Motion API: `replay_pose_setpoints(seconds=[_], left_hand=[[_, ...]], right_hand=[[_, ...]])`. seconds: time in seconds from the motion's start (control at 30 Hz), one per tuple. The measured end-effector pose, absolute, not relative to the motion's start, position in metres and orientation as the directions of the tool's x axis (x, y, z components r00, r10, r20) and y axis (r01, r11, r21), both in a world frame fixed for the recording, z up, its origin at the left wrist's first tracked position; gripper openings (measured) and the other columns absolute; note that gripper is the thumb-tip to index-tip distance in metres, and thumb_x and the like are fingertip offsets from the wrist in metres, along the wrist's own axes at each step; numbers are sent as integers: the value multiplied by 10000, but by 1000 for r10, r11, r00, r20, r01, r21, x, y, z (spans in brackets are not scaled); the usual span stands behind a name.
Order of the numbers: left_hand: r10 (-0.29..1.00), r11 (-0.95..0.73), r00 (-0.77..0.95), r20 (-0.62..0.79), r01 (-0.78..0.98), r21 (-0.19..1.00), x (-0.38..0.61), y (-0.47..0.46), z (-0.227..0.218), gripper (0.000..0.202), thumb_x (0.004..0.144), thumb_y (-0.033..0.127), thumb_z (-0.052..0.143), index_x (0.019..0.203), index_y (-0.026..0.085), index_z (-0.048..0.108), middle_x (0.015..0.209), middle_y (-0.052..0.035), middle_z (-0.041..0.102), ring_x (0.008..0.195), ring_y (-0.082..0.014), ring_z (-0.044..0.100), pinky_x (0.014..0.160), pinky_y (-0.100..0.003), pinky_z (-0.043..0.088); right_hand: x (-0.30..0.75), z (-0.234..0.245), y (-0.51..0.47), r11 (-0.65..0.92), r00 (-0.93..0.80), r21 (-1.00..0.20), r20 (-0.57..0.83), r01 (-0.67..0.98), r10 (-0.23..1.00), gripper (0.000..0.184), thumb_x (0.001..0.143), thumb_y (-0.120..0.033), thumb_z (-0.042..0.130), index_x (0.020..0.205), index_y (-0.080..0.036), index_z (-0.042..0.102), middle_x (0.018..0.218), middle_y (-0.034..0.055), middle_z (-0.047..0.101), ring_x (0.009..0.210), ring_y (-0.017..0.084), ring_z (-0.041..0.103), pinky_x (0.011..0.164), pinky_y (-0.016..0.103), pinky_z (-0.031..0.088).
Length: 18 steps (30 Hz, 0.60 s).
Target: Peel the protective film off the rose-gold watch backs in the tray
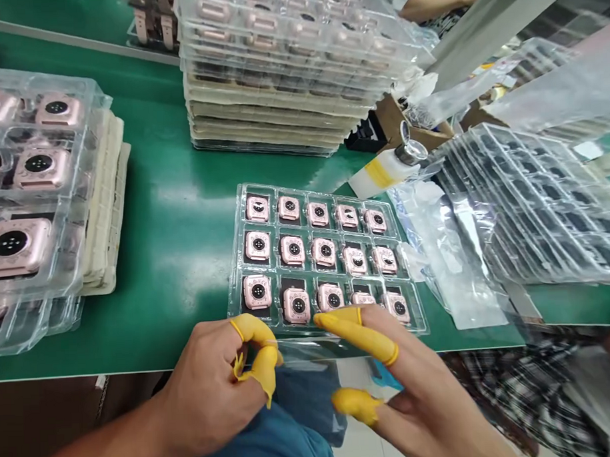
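Observation:
My left hand (pixel 234 371), with yellow finger cots on thumb and forefinger, pinches the edge of a clear plastic sheet or bag (pixel 309 351) that hangs over my lap. My right hand (pixel 390 365), also in yellow finger cots, is spread open just right of the sheet. Its fingertips reach over the near edge of a clear plastic tray (pixel 234 257). Rows of pink smartwatch cases (pixel 292 249) lie in the tray's compartments, dark round sensor sides up. My right fingers partly cover the near right ones.
A tall stack of filled trays (pixel 261 117) stands behind. More trays (pixel 37 164) are stacked at left and others (pixel 544 200) at right. A white bottle with a yellow label (pixel 380 174) and loose plastic bags (pixel 456 263) sit beside the tray. Other people are partly visible at right.

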<state>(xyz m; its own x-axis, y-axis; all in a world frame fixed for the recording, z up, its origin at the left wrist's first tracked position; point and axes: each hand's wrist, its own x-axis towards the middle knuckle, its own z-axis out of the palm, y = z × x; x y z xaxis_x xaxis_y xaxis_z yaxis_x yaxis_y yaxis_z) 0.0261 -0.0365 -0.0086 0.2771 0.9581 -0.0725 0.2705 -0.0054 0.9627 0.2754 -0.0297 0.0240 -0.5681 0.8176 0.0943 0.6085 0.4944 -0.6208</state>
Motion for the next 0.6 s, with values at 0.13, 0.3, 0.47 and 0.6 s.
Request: replay_pose_setpoints(seconds=[0.13, 0.3, 0.47, 0.6], left_hand=[[915, 203, 312, -257, 194, 960, 23, -34, 2, 154, 859, 245, 551, 787, 198, 679, 643, 25, 736, 472, -83, 538, 437, -159, 424], [869, 331, 293, -398, 254, 909, 18, -38, 3, 299, 938, 408, 570, 825, 188, 738, 771, -42, 751, 611, -128, 562, 506, -207, 419], [895, 309, 331, -298, 18, 951, 17, -54, 0, 461, 852, 463, 768, 1242, 254, 639, 999, -14, 764, 534, -65, 375, 502, -193, 347], [899, 291, 324, -295, 61, 955, 26, -56, 3, 283, 827, 374, 785, 1037, 205, 703, 849, -8, 768, 555, -76, 460, 527, -188, 385]], right_hand=[[271, 10, -38, 488, -576, -688, 123, 538, 808, 483, 952, -90, 596, 1407, -227, 513, 1171, 114, 608, 1092, 257, 571, 915, 414, 513], [260, 7, -41, 404, -493, -787, 147, 466, 857, 192, 930, -98, 614, 1047, -249, 591, 864, 2, 586, 783, 165, 542, 652, 278, 458], [250, 8, -47, 358, -396, -807, 170, 469, 902, 193, 855, -71, 604, 817, -242, 524, 751, -44, 536, 708, 140, 507, 626, 254, 417], [250, 10, -52, 307, -385, -822, 118, 479, 915, 185, 844, -87, 619, 772, -233, 532, 742, -37, 527, 699, 144, 494, 606, 260, 400]])
